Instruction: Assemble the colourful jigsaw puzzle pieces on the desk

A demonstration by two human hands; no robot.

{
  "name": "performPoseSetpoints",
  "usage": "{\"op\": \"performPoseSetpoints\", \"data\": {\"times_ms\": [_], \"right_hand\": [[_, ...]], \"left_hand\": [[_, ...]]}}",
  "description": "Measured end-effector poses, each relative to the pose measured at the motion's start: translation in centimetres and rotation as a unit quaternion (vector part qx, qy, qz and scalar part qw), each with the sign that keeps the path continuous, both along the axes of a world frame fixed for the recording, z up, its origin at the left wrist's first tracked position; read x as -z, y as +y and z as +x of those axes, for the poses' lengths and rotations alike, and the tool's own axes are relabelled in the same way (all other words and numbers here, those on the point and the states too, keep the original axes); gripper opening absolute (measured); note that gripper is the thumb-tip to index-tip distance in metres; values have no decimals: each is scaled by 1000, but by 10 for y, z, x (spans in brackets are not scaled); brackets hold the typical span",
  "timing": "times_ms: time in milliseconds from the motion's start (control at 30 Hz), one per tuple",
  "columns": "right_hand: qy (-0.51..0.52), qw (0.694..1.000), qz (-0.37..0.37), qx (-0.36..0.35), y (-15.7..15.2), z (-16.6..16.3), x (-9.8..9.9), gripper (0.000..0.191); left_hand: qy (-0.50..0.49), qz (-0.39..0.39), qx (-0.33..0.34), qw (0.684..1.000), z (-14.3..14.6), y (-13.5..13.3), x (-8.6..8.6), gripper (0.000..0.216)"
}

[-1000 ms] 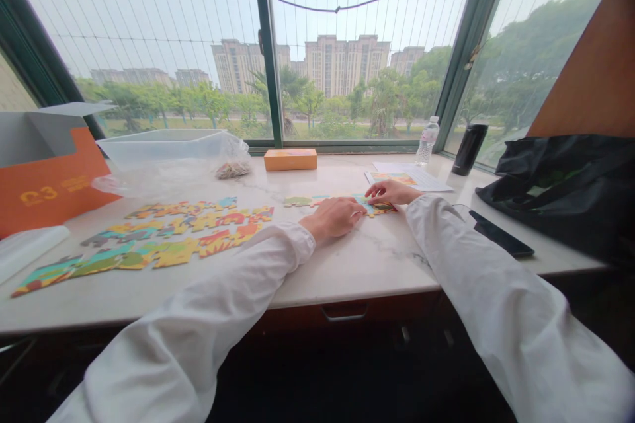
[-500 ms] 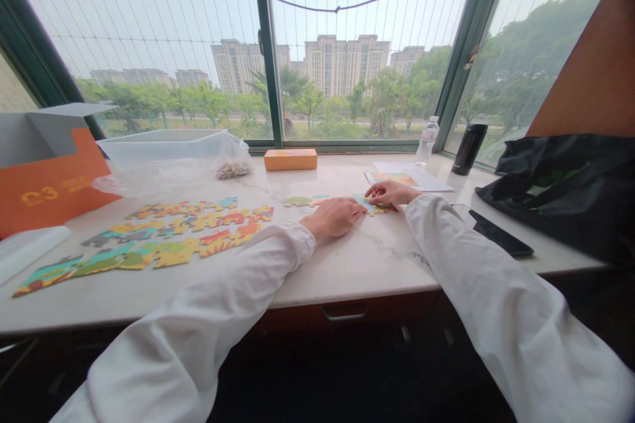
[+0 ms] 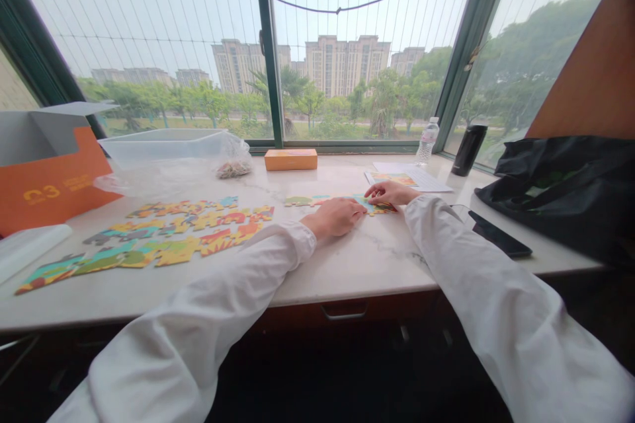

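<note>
A strip of joined jigsaw puzzle pieces (image 3: 299, 201) lies on the white marbled tabletop in front of me, partly covered by my hands. My left hand (image 3: 338, 217) rests palm down over the strip, fingers curled together, with the tips on a puzzle piece near its right end. From the other side, my right hand (image 3: 391, 193) reaches in with bent fingers, thumb and fingertips pinched at the puzzle pieces (image 3: 381, 208) there. Exactly which piece each hand grips is partly hidden by the fingers. To the left spread several more joined sections of colourful puzzle (image 3: 173, 251).
An orange box (image 3: 49, 178), a clear plastic tub (image 3: 169, 145) and a bag of loose pieces (image 3: 234, 168) stand left. Behind are a small orange box (image 3: 290, 160), picture sheet (image 3: 391, 178) and water bottle (image 3: 427, 142). Right: black tumbler (image 3: 469, 151), phone (image 3: 500, 234), black bag (image 3: 555, 185).
Almost nothing differs. Both hands keep their places at the right end of the puzzle strip; the whole view has shifted very slightly.
</note>
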State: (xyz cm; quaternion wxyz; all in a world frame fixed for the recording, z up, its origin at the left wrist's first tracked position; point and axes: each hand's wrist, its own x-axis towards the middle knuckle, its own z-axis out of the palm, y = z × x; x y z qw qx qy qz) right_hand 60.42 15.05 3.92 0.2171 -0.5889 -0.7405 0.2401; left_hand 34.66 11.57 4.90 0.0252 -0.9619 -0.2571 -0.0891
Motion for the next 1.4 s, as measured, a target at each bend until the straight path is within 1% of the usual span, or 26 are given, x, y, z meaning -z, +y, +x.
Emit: {"op": "performPoseSetpoints", "data": {"times_ms": [233, 400, 467, 567, 633, 700, 767, 867, 933, 1033, 1133, 1233, 1300, 1400], "right_hand": [[-7, 1000, 12, -13, 1, 2, 0, 57], [10, 997, 73, -4, 3, 8, -2, 59], [-5, 998, 56, -13, 4, 8, -2, 59], [-20, 1000, 2, -12, 4, 6, 0, 59], [-14, 1000, 3, -7, 4, 5, 1, 61], [-9, 999, 32, -1, 4, 4, 2, 58], [-20, 996, 75, 32, 4, 4, 2, 50], [-82, 982, 126, 112, 4, 2, 6, 39], [-124, 974, 126, 144, 3, 1, 9, 37], [-151, 969, 116, 155, 3, -2, 12, 38], [-158, 967, 124, 159, 2, -4, 12, 41], [-163, 965, 126, 162, 2, -5, 11, 43], [-164, 965, 126, 163, 1, -6, 10, 42], [-160, 964, 132, 165, 0, -7, 10, 43]], "left_hand": [[6, 6, -7, 1000, 2, -1, -1, 42], [15, 13, -17, 1000, 3, -2, -4, 41], [18, 15, -17, 1000, 4, -1, -4, 42], [20, 15, -15, 1000, 4, 0, -3, 43], [19, 16, -18, 1000, 3, 0, -2, 44], [17, 21, -23, 999, 2, -1, -2, 44], [15, 26, -26, 999, 1, -2, -3, 44], [16, 31, -28, 999, 0, -4, -2, 45], [21, 37, -30, 999, 0, -5, -1, 45], [24, 47, -33, 998, -1, -6, -3, 48], [-26, 59, -53, 997, -5, -1, -16, 53], [-102, 74, -80, 989, -18, 12, -41, 47], [-117, 75, -99, 985, -33, 23, -59, 41], [-116, 81, -133, 981, -65, 39, -82, 39]]}}
